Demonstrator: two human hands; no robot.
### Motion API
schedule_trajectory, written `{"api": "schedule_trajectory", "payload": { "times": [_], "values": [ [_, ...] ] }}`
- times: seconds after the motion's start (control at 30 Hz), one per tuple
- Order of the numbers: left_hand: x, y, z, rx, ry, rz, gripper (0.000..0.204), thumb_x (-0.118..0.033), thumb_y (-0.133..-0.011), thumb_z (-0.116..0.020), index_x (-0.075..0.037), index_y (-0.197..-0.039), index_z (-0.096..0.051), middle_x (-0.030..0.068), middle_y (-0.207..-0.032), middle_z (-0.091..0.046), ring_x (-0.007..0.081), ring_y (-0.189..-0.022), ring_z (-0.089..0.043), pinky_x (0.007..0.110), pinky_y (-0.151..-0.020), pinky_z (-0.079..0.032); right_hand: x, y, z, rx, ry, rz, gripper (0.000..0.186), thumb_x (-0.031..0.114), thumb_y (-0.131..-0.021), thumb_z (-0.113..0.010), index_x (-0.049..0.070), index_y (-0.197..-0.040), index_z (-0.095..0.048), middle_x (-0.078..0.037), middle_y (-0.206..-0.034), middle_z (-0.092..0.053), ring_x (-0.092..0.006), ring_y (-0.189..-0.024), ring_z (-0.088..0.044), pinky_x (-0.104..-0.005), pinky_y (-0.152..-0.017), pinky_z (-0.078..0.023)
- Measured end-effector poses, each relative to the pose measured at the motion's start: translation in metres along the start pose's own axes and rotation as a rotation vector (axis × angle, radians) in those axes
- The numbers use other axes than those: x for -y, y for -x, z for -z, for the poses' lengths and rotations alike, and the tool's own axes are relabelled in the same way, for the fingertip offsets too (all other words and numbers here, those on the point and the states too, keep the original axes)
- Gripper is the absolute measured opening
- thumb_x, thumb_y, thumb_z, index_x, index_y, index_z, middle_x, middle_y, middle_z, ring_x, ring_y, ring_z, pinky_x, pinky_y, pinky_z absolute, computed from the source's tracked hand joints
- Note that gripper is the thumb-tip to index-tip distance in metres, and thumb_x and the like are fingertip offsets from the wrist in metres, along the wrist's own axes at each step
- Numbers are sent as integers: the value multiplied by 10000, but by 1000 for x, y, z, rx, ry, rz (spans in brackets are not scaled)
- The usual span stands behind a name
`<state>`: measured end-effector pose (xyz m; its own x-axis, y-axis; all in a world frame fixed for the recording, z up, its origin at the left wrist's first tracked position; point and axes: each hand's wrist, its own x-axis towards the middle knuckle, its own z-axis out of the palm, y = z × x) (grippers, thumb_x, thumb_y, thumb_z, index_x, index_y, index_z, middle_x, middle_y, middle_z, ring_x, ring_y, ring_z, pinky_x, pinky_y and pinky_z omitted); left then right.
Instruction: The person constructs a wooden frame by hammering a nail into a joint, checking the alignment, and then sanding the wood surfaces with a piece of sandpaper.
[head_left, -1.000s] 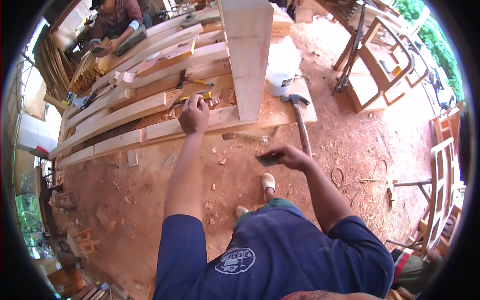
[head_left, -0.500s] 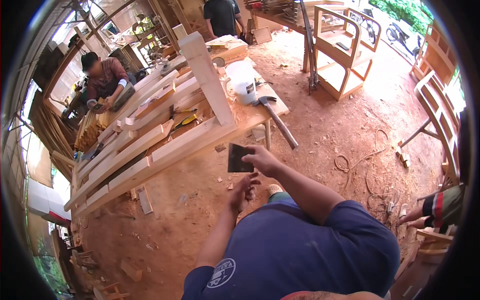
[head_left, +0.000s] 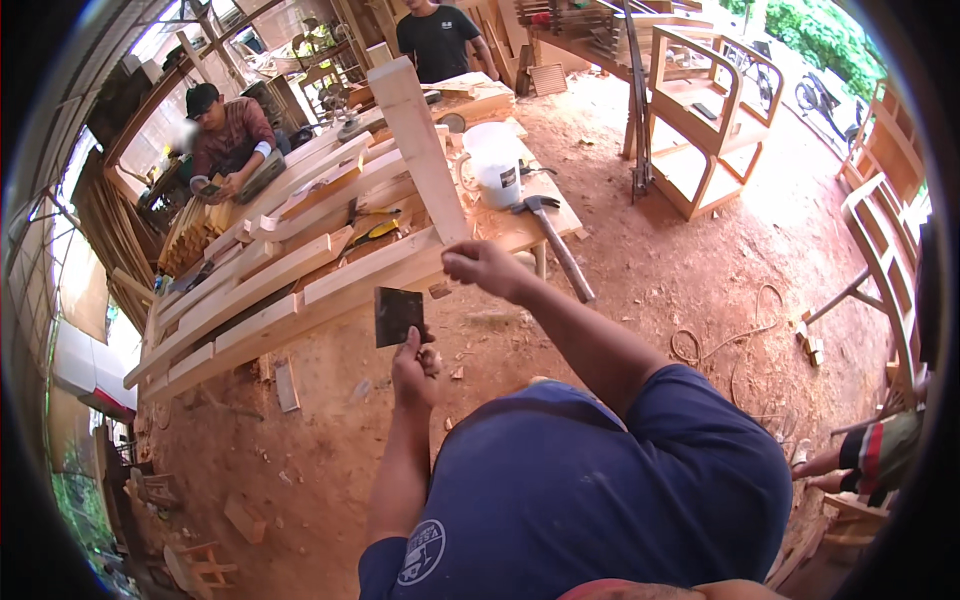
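Observation:
My left hand (head_left: 415, 370) grips a dark, thin square plate (head_left: 398, 316), held upright beside the near edge of the bench. My right hand (head_left: 478, 268) is raised to the right of the plate, apart from it, with fingers curled; whatever it may hold is hidden. It appears just below the foot of a pale wooden post (head_left: 408, 130). Long pale planks (head_left: 250, 330) lie on the bench, with a yellow-and-black tool (head_left: 382, 229) among them. A hammer (head_left: 555, 245) and a white bucket (head_left: 493, 160) sit at its right end.
A co-worker (head_left: 230, 140) works at the bench's far left; another person (head_left: 435, 45) stands behind it. Wooden furniture frames (head_left: 712, 120) stand at the right. A person's arm and sleeve (head_left: 865, 455) show at lower right. A cord (head_left: 730, 330) lies on the floor.
The plate has passed from my right hand to my left, which rose. My right hand moved up and away. Earlier, my left hand left the bench, and the view shifted to show more workshop.

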<state>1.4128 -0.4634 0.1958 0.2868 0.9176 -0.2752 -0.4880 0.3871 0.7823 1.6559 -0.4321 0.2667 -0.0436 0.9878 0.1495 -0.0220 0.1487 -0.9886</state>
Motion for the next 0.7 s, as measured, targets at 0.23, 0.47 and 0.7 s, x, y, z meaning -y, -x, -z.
{"api": "schedule_trajectory", "payload": {
  "times": [0.23,0.47,0.7],
  "values": [
    [-38,-32,0,-229,-102,-236,238,-344,-1022,-653,-110,-1052,-675,-40,-843,-591,33,-599,-417,196,-493,-287,74,-40,66,-233,259,213,406,372,-1068,-594,21,-1246,-694,-41,-1014,-733,-118,-917,-645,-308,-849,-526],
    [-81,-115,17,-373,-524,-685,288,-335,-1009,-667,-70,-913,-725,-17,-808,-657,53,-643,-494,274,-539,-366,166,-122,100,-345,246,538,595,544,-1084,-449,29,-1313,-639,-98,-1207,-704,-187,-1153,-634,-385,-991,-485],
    [-101,-190,8,-495,-1023,-796,398,-331,-1004,-657,16,-817,-714,175,-730,-680,286,-720,-693,404,-635,-511,198,-205,102,-83,76,710,639,597,-1073,-417,34,-1274,-643,-88,-1195,-690,-205,-1157,-620,-393,-995,-458]
  ]
}}
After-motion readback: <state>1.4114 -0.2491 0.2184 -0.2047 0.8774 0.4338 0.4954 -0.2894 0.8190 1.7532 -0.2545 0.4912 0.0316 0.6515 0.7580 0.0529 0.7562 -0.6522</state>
